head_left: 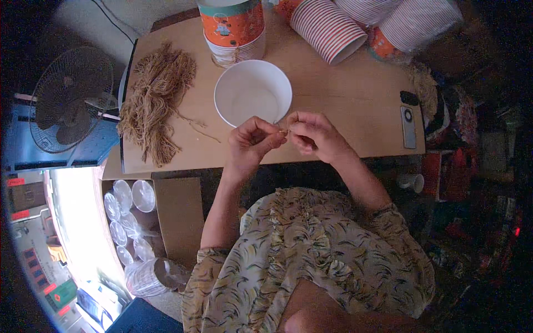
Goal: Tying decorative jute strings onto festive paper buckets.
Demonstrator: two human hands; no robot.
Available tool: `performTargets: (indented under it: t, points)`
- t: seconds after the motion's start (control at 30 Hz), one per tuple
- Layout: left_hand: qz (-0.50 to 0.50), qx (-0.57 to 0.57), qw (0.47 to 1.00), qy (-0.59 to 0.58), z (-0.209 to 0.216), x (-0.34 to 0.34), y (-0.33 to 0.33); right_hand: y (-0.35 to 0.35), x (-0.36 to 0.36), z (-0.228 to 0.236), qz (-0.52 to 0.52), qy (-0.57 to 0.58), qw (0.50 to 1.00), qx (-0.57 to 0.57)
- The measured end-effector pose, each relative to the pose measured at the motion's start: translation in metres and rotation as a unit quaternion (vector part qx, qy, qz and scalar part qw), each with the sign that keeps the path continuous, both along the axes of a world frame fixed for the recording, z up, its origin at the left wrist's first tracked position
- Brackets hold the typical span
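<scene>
a short bit of tan twine point(283, 132) is sitting between the fingertips of both hands, at the near rim of a white-lined paper bucket point(253, 89). the left hand point(250, 145) is pinching it, thumb against forefinger; the right hand point(318, 135) is gripping it from the other side, so each grip is closing on twine. the bucket is standing mouth-up on the brown tabletop point(350, 105), just before a stack of orange-printed buckets point(233, 25). a loose twine bundle point(158, 102) is lying leftward; a silver phone point(408, 126) is resting near the right edge. a fan point(72, 100) is standing beyond the left edge.
</scene>
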State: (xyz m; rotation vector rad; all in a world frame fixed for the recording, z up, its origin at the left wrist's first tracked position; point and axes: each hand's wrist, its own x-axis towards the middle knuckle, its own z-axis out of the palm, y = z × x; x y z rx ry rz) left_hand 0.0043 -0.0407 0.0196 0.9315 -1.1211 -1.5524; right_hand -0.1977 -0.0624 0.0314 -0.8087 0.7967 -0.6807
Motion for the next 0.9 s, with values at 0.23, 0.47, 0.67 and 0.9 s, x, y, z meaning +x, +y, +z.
performTargets:
  t: [0.23, 0.47, 0.67, 0.9]
  points:
    - [-0.015, 0.030, 0.999, 0.003, 0.001, 0.003, -0.003, -0.006, -0.002, 0.001, -0.030, 0.139, 0.972, -0.185]
    - [-0.003, 0.021, 1.000, -0.012, 0.002, 0.001, -0.002, -0.007, 0.001, 0.009, -0.001, 0.188, 0.948, -0.258]
    - [-0.019, 0.036, 0.999, -0.008, 0.002, 0.004, -0.001, -0.006, 0.001, 0.013, 0.005, 0.203, 0.964, -0.171]
    - [-0.020, 0.055, 0.998, 0.018, 0.007, 0.003, -0.001, -0.006, 0.006, 0.003, -0.060, 0.183, 0.949, -0.251]
